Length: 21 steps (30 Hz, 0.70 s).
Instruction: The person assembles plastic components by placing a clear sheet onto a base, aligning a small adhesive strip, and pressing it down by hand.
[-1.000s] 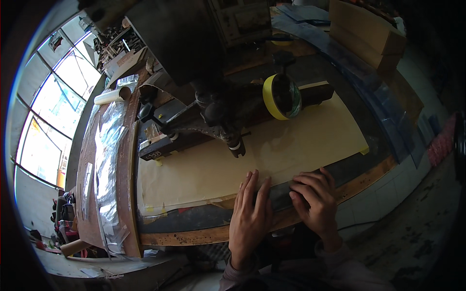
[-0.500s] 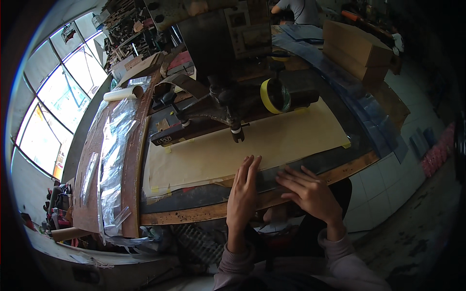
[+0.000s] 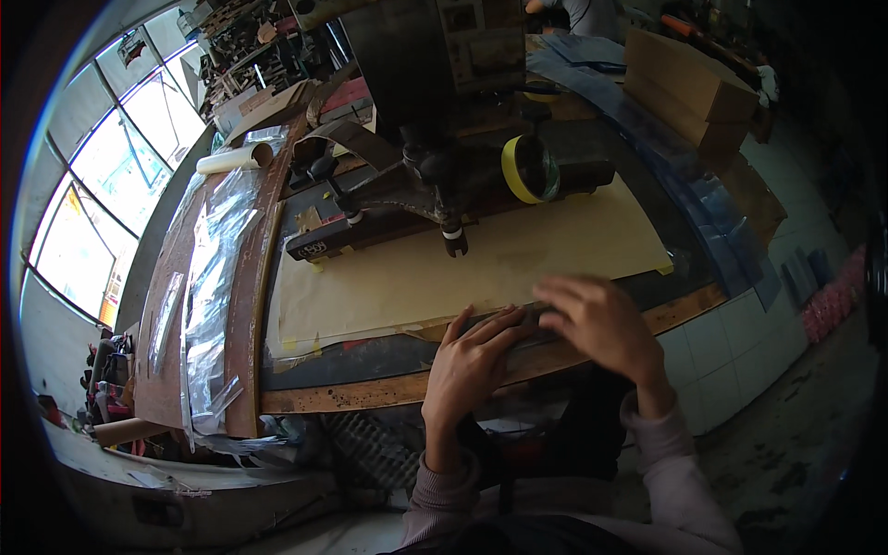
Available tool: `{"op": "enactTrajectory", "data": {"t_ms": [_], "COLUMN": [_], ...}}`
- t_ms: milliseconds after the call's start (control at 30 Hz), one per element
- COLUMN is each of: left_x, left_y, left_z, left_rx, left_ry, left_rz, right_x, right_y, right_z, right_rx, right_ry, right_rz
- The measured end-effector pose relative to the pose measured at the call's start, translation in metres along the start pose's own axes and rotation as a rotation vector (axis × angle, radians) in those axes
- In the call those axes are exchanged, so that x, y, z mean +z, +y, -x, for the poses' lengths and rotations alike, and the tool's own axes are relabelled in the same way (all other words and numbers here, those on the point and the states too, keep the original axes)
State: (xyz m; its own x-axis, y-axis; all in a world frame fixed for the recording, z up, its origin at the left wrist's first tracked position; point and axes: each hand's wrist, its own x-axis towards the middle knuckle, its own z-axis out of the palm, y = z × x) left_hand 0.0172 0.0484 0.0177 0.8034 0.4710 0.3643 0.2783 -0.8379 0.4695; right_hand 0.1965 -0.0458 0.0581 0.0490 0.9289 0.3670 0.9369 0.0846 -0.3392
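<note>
Left hand (image 3: pixel 474 359): palm down, fingers bent and close together, fingertips at the near long edge of the wide, flat tan paper sheet (image 3: pixel 416 291), about mid-length. Can't tell whether that grip pinches the edge or only presses on it. Right hand (image 3: pixel 599 324): blurred, just right of the left one, fingers out and thumb apart, nothing visible in the grip; fingertips overlap the sheet's near edge, contact unclear.

Key relation: sheet lies straight ahead of both grips, long axis running crosswise left to right, its right end slanting away from the person. Left hand is nearer the sheet's middle, right hand nearer its right end.

Beyond the sheet's near edge, person's side: dark strip of tabletop (image 3: pixel 314 375), then a brown wooden border (image 3: pixel 342 400). Along the sheet's far side: long dark metal bar (image 3: pixel 379 238). Over the sheet, ahead of the left hand: dark fork-tipped metal arm (image 3: pixel 455 242). Above the sheet's far right part: yellow ring-shaped roll (image 3: pixel 514 172). Left of the sheet: crumpled clear plastic film (image 3: pixel 211 305).
</note>
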Motion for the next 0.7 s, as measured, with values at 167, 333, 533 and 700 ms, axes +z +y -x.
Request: {"op": "enactTrajectory", "data": {"t_ms": [167, 333, 533, 700], "left_x": [-0.001, 0.001, 0.001, -0.007], "left_y": [0.001, 0.0, 0.0, 0.012], "left_z": [-0.001, 0.0, -0.005, -0.034], "left_rx": [0.028, -0.004, -0.006, -0.114], "left_ry": [0.013, 0.048, 0.08, 0.038], "left_rz": [-0.022, 0.006, 0.022, -0.256], "right_x": [0.031, 0.03, 0.023, 0.027], "right_y": [0.045, 0.045, 0.044, 0.045], "right_z": [-0.039, -0.041, -0.044, -0.041], "right_rx": [0.039, 0.123, 0.131, 0.144], "right_ry": [0.023, -0.097, -0.143, -0.117], "right_rz": [0.218, 0.098, 0.043, 0.006]}}
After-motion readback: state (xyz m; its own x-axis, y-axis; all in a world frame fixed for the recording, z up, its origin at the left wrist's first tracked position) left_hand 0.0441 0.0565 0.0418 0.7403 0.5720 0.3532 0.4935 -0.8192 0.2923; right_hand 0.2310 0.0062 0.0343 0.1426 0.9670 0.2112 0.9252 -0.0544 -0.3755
